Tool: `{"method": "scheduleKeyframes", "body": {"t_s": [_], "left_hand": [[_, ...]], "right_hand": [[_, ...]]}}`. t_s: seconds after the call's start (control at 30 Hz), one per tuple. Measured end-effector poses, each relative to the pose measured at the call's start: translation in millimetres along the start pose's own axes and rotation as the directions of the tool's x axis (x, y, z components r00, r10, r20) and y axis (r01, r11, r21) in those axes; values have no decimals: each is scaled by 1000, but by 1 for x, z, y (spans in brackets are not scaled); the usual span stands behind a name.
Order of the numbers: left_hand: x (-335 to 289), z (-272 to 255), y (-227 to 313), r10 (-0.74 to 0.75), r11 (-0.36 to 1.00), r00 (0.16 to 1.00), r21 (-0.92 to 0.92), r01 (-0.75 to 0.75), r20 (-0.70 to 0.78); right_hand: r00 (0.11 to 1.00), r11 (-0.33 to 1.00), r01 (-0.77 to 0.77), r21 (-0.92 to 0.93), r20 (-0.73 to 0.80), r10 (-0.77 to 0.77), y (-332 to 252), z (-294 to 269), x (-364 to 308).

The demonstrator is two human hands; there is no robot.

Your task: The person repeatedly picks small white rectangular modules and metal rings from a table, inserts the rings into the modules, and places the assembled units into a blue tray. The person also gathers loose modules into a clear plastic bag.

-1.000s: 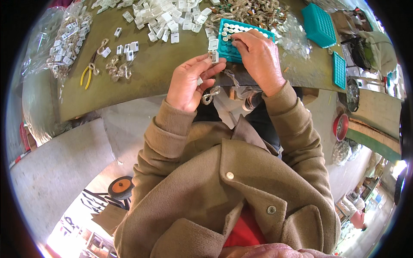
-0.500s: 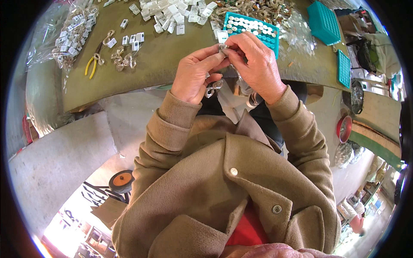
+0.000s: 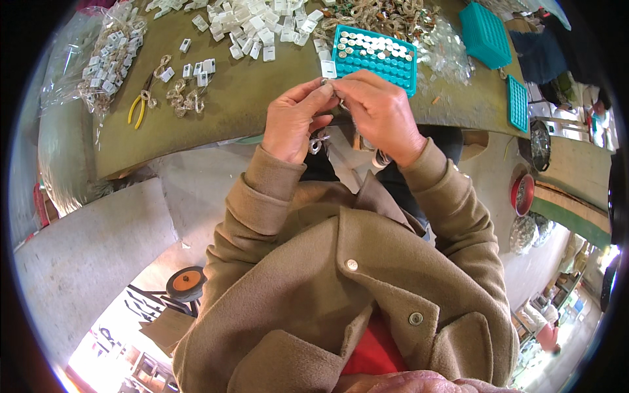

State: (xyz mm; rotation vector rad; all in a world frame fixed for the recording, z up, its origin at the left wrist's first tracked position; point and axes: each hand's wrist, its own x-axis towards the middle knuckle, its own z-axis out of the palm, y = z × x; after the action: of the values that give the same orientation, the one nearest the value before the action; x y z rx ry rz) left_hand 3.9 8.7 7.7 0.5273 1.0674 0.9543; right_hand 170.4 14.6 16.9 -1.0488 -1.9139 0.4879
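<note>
We find the left hand closed at the thumb and fingers on a small white casing, part of which projects beyond the fingertips, above the near edge of the desk. The right hand is pinched against the same spot; we cannot tell what, if anything, its fingertips hold. A coil of clear wire hangs below the left hand.

Just beyond the right hand lies a turquoise tray, its far rows largely filled with round white-faced pieces, its near wells showing turquoise. A heap of white casings lies farther back, and yellow-handled pliers rest to the left.

We judge the step in hand to be fine fitting work inside the casing. In our opinion, the next move calls for a steady left grip and light, exact pressure from the right fingertips.
</note>
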Motion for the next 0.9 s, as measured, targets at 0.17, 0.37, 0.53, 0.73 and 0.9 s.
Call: {"method": "scheduleKeyframes", "body": {"t_s": [0.17, 0.37, 0.53, 0.73, 0.9], "left_hand": [[4, -5, 7, -35, 999, 999, 20, 34, 34], [4, -3, 5, -63, 998, 997, 25, 62, 51], [3, -3, 6, -58, 998, 998, 2, 58, 37], [-4, 1, 8, -59, 997, 997, -37, 60, 41], [-10, 3, 7, -53, 998, 997, 17, 52, 49]], "right_hand": [[948, 951, -304, 55, -80, 308, 18, -22, 18], [991, 900, -128, -416, -14, 135, 40, -16, 25], [987, 907, -120, -403, 50, 153, 41, -19, 27], [994, 932, -107, -346, -2, 113, 31, -24, 26], [964, 961, -260, 100, -32, 264, 10, -22, 14]]}}
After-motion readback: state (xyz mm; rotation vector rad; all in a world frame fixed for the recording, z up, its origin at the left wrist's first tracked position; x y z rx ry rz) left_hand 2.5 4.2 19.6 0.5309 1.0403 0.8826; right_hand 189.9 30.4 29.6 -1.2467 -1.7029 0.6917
